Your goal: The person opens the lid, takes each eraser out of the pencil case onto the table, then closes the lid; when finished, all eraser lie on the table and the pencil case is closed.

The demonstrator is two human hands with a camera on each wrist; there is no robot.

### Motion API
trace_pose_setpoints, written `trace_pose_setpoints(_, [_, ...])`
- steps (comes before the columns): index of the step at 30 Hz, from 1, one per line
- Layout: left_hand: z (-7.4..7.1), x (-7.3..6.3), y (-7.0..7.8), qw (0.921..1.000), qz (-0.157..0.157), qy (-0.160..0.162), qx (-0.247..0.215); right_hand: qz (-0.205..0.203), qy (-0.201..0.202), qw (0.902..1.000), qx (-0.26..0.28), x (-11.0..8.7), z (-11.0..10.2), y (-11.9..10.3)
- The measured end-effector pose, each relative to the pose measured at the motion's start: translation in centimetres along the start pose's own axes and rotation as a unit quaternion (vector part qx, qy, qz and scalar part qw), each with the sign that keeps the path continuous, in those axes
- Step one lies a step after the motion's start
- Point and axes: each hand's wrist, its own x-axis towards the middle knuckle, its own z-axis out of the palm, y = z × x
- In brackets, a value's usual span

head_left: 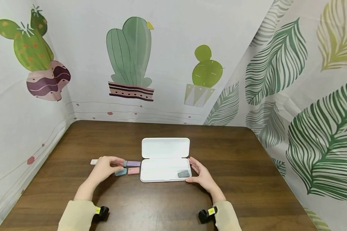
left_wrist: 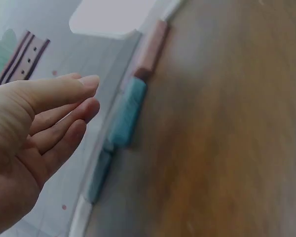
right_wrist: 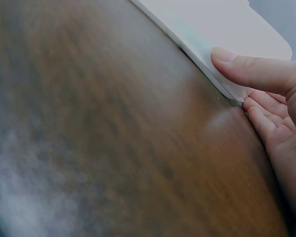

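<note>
A white pencil case lies on the table with its lid folded back. One grey eraser-like block sits in its right front corner. My right hand grips the case's right end; in the right wrist view its thumb lies on the rim and its fingers are against the side. Left of the case lie a purple block, a pink block and a blue block. Over these my left hand hovers, fingers loosely bent. Nothing shows between its thumb and fingers in the left wrist view.
A white block pokes out left of my left hand. A grey-blue block is partly covered by the fingertips. The brown wooden table ends at a patterned cloth backdrop behind and on both sides.
</note>
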Motion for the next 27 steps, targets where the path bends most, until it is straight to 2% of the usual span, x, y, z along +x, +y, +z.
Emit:
trace_pose_setpoints(7, [0.9,0.9,2.3,0.9992,0.017,0.012,-0.034,-0.002,0.0,1.0,0.0,0.0,0.1,0.0])
trace_pose_setpoints(11, [2.3,1.4,3.7,0.9965,0.032,0.021,-0.074,0.002,-0.001,1.0,-0.005,0.0,0.1,0.0])
trace_pose_setpoints(15, [4.2,1.9,5.3,0.9909,0.043,-0.002,-0.128,0.004,0.005,0.9999,-0.014,0.0,0.1,-0.2])
trace_pose_setpoints(18, [5.8,2.5,6.5,0.9888,0.074,-0.015,-0.128,0.007,0.006,0.9998,-0.017,-0.1,0.0,-0.3])
trace_pose_setpoints(21, [7.4,2.9,7.8,0.9878,0.116,-0.023,-0.101,0.011,0.005,0.9998,-0.014,-0.1,0.0,-0.2])
trace_pose_setpoints(27, [10.3,3.4,10.3,0.9835,0.137,-0.071,-0.095,0.003,0.001,1.0,-0.005,-0.1,0.1,0.0])
